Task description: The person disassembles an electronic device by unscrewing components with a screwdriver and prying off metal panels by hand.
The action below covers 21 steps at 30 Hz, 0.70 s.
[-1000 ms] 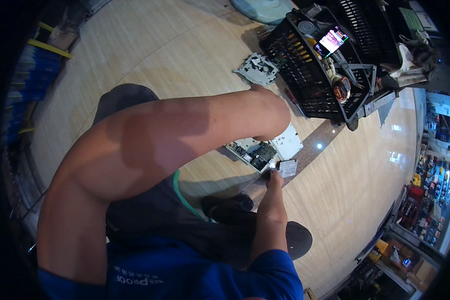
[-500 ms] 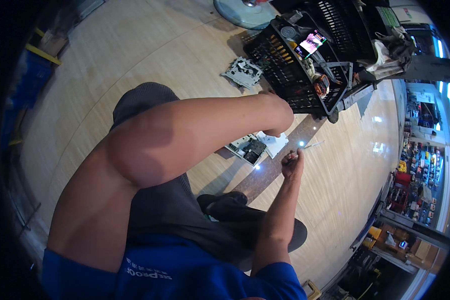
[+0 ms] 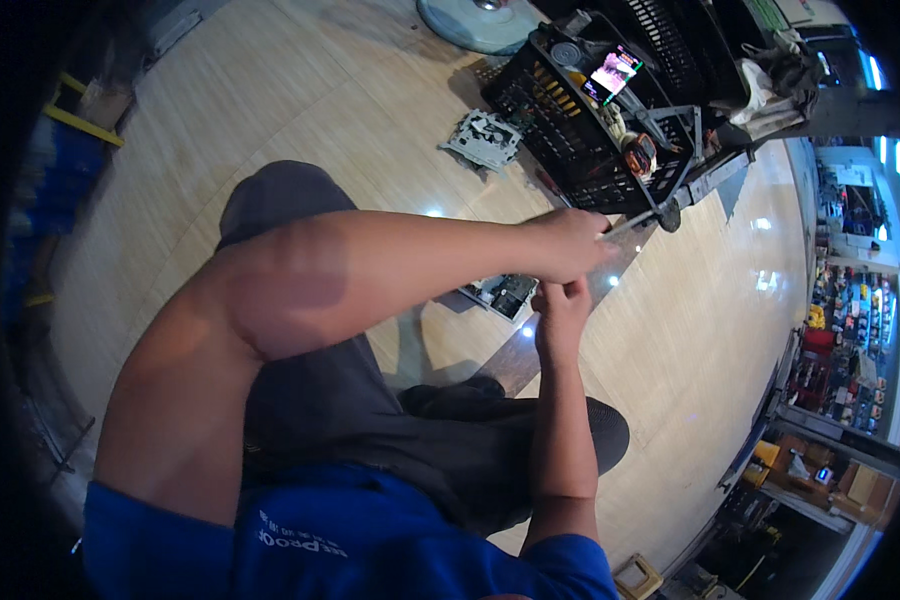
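My left hand point(image 3: 570, 243) is closed around a thin grey tool point(image 3: 632, 220) whose tip points right, toward the black crate. My right hand point(image 3: 562, 305) sits just below it and touches it, fingers curled in; whether anything is inside them is hidden. A green and grey circuit board point(image 3: 502, 293) lies on the wooden floor to the left of my right hand, partly covered by my left forearm. My dark-trousered legs are folded under both arms.
A black plastic crate point(image 3: 530, 105) full of parts stands ahead, with a lit phone point(image 3: 611, 72) propped on top. A metal drive chassis point(image 3: 482, 138) lies left of it, a round pale base point(image 3: 480, 22) behind. Shelves of goods line the right.
Both hands have lifted off the circuit board and moved right and up, closer together. The small white piece near my right hand earlier is out of sight.
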### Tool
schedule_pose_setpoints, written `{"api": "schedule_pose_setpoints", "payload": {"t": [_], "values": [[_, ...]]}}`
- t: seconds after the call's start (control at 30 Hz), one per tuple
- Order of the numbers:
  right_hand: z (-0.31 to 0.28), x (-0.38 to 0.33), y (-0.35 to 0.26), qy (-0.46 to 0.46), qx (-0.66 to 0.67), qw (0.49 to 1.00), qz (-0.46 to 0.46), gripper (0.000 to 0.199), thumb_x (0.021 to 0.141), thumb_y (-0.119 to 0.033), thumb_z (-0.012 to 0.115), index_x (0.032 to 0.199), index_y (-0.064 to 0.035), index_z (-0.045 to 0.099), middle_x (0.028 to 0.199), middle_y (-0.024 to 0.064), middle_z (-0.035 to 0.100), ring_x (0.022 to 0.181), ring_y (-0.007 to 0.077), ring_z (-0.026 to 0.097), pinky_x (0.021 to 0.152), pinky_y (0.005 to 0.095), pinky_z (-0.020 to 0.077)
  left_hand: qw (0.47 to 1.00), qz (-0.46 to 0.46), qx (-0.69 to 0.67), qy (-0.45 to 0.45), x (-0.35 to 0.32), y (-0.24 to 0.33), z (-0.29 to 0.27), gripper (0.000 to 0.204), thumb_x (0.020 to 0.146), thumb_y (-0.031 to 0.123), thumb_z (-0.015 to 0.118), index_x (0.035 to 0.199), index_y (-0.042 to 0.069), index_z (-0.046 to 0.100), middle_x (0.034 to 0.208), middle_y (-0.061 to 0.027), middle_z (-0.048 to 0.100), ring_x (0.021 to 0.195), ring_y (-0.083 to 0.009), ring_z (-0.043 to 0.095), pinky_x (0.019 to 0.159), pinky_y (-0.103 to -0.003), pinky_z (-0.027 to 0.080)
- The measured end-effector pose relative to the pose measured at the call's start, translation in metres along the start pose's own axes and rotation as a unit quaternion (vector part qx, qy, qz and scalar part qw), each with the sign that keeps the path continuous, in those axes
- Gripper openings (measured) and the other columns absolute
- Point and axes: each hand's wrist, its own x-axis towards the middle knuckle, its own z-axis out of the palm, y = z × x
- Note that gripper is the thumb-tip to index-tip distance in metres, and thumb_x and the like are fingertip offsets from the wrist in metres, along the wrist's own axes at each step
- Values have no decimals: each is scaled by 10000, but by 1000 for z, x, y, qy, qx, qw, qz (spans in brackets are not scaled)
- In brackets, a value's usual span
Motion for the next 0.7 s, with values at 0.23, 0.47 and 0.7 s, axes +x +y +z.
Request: {"api": "schedule_pose_setpoints", "payload": {"t": [0.23,0.47,0.7], "values": [[-5,6,7,-40,-220,972,-67,364,915,-183,783,1183,29,656,943,47,682,820,103,609,751,271,509,973,130,183,54,-6,-47,-22,268,1020,270,525,1017,20,622,935,-248,671,921,-447,651,794,-501,507],[-42,32,1,56,-203,967,-143,225,984,-144,688,1115,38,714,933,91,742,868,130,663,789,287,526,978,-4,210,-13,-7,-65,-48,255,1020,252,546,1005,16,641,925,-232,679,913,-420,660,821,-477,507],[-44,33,6,-12,-175,979,-106,301,996,-149,677,1233,37,667,1023,82,731,960,137,661,847,285,521,960,-2,231,-158,-9,-69,-35,249,1004,243,578,1024,12,668,936,-240,687,916,-396,671,845,-470,503]]}}
